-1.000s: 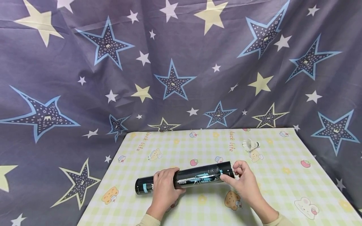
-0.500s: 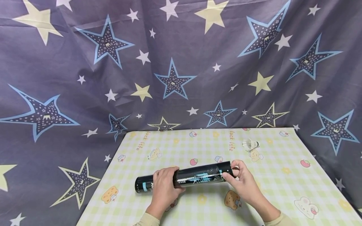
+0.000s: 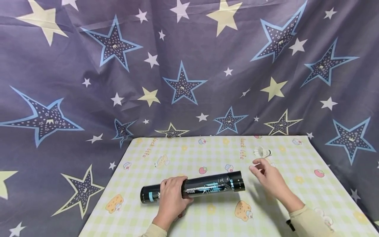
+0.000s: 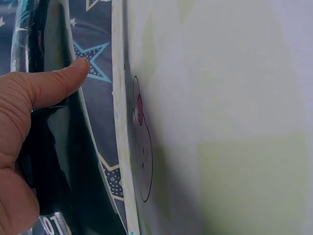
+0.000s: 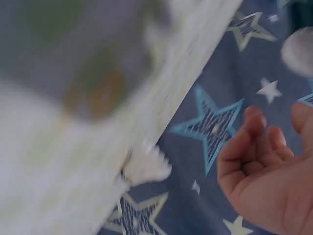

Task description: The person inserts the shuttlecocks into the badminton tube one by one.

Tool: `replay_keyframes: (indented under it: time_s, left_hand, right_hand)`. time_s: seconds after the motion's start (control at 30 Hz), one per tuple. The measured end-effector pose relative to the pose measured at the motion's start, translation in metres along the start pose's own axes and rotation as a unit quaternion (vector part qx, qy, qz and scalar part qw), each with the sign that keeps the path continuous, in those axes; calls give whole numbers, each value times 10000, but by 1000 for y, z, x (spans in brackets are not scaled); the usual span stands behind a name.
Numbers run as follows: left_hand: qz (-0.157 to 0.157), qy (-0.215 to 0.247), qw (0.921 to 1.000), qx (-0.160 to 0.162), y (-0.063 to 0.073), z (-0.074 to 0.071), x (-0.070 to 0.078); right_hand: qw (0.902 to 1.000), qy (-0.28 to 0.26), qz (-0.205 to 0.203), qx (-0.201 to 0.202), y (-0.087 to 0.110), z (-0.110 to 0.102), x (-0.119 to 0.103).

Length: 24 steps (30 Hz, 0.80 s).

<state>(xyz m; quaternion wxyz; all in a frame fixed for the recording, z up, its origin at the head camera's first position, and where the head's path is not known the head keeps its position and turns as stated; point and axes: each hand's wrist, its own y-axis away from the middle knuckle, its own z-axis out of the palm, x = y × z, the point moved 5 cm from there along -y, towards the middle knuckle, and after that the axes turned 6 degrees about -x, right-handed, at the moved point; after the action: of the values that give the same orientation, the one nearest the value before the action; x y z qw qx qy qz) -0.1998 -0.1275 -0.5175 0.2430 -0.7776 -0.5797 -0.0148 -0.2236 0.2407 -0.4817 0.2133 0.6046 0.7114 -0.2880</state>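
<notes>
A black shuttlecock tube (image 3: 207,185) with blue and white print lies slanted across the front of the table. My left hand (image 3: 173,197) grips it left of its middle; in the left wrist view the thumb presses along the dark tube (image 4: 63,161). My right hand (image 3: 270,177) hovers off the tube's right end, fingers loosely curled and holding nothing. A white shuttlecock (image 3: 262,152) lies on its side just beyond that hand. The right wrist view shows the shuttlecock (image 5: 145,166) blurred, apart from the hand (image 5: 269,171), and a pale round tube end (image 5: 299,51).
A checked tablecloth (image 3: 186,151) with cartoon prints covers the table. Behind it and at both sides hangs a dark curtain (image 3: 201,49) patterned with stars. A small black object (image 3: 290,225) shows beside the right sleeve.
My right hand has left the tube's right end and moved right and farther back, closer to the shuttlecock. The left hand keeps its grip; the tube has barely shifted.
</notes>
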Motion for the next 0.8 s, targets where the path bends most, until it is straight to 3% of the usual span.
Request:
replay_keyframes:
  time_s: [0.07,0.17,0.33,0.47,0.6,0.8]
  left_hand:
    - [-6,-7,10000,6,-1,0,-1]
    - [22,-12,10000,16,-2,-1,-2]
    - [55,1,10000,32,-3,-3,-2]
    - [-24,-2,10000,-8,-1,-2,-3]
    - [-97,19,9999,-84,1,-1,-4]
    - [-62,-33,9999,-108,1,-1,-4]
  right_hand:
    - [9956,936,-76,35,-10,-8,10]
    - [9780,2084,-22,-93,-22,-15,24]
    - [9451,3233,99,-474,-36,-17,39]
    - [9281,3690,-157,-470,-48,-14,44]
    - [9149,3967,-50,-748,-60,-9,51]
    - [9136,3838,488,-1250,-71,-5,69]
